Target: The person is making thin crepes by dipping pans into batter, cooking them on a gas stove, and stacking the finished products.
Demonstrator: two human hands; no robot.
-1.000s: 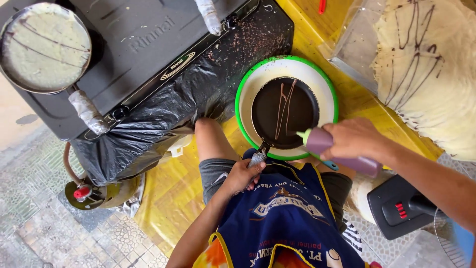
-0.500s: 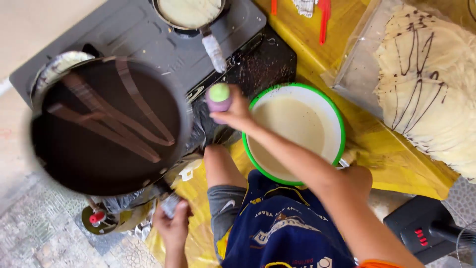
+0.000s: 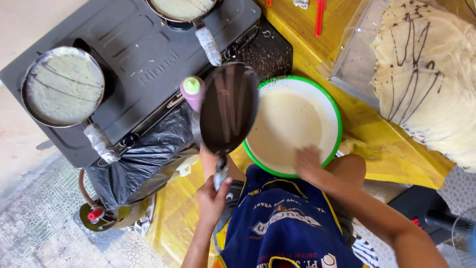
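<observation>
Left hand [image 3: 212,198]: fingers clamped on the handle of the pan [image 3: 229,108], frame center. Right hand [image 3: 307,161]: fingers together on the bowl [image 3: 333,106] rim.

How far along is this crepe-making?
Done: a stack of drizzled crepes lies at the right, and two filled pans sit on the stove. In hand: the left hand holds a dark drizzled pan, tilted; the right hand touches the batter bowl's rim. Left: plenty of batter.
</observation>
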